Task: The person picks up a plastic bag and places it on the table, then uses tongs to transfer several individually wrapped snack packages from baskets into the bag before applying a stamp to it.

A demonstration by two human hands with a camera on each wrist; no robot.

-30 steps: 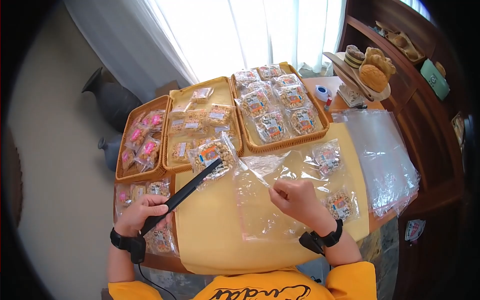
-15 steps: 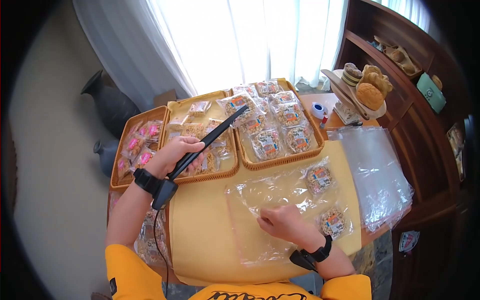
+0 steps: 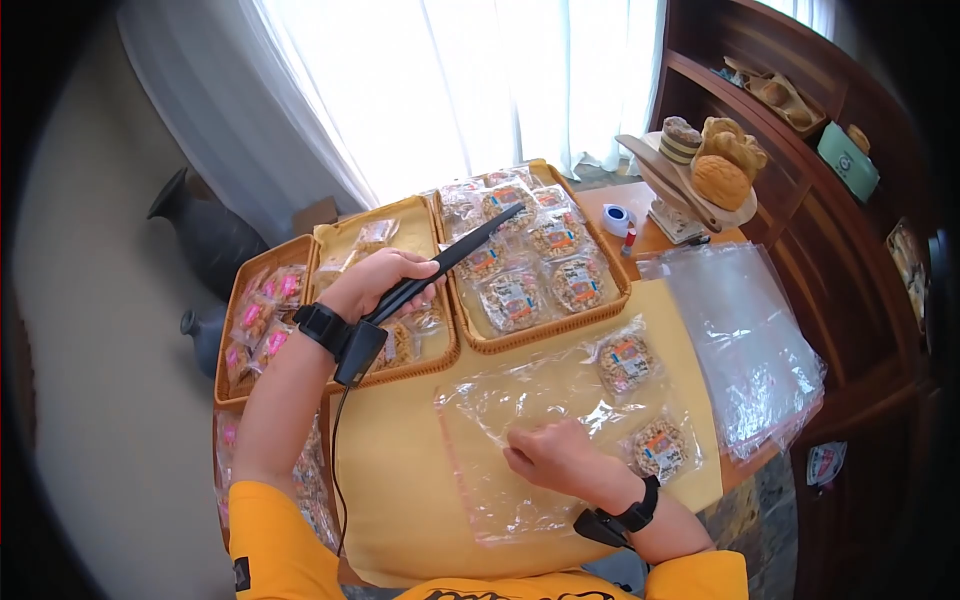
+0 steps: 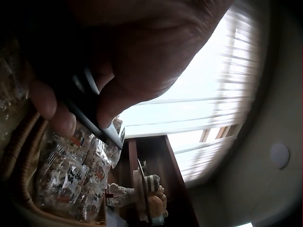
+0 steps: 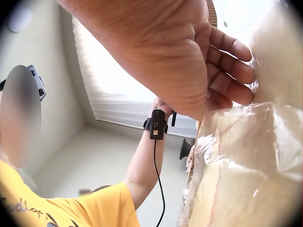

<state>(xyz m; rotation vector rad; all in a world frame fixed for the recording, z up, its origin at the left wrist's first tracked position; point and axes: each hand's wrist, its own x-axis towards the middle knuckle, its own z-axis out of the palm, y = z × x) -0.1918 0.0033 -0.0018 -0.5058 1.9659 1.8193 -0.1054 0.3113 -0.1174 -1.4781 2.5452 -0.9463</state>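
Observation:
My left hand (image 3: 375, 283) grips long black tongs (image 3: 460, 250). Their tips overlap a round packet of nut snack (image 3: 507, 203) in the right wicker basket (image 3: 545, 331), among several similar packets. On the yellow cloth lies a large clear plastic bag (image 3: 470, 425), with two snack packets (image 3: 625, 362) at its right part. My right hand (image 3: 560, 455) pinches the bag's film near its middle, fingers curled; its thumb is mostly hidden in the right wrist view, where the film (image 5: 227, 142) rises at the fingers.
A middle basket (image 3: 425, 364) and a left basket (image 3: 232, 330) hold more packets. Flat clear bags (image 3: 735, 340) are stacked at the right. Behind them are a tape roll (image 3: 617, 218) and a stand with breads (image 3: 720, 180). More packets lie at the table's left edge.
My left hand has carried the tongs and a snack packet up and right, from over the middle basket's front to the right basket. The right hand stays at the bag, slightly lower in view.

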